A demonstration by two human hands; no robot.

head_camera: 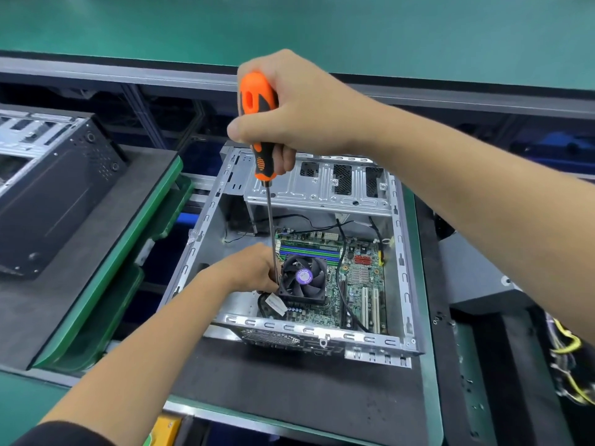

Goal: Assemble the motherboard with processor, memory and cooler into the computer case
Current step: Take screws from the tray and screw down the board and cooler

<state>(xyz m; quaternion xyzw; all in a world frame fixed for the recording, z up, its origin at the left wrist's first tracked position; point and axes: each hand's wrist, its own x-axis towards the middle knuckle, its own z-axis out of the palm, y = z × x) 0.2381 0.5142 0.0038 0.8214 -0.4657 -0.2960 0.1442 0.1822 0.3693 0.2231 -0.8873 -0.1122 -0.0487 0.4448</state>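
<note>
Both hands busy: right hand (289,114) grips orange screwdriver (259,123) upright; left hand (249,268) fingers curled at black cooler (302,280) on green motherboard (357,278).

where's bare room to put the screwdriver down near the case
Free: black mat in front of the computer case; bare case floor left of the cooler fan. Crowded: motherboard, cables, left hand.

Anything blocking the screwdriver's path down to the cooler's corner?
Nothing visible blocks it. The right hand grips the screwdriver upright, and its shaft runs clear down to the cooler's left edge. The left hand sits right beside the tip and hides the contact point, so whether the tip is seated cannot be told.
</note>
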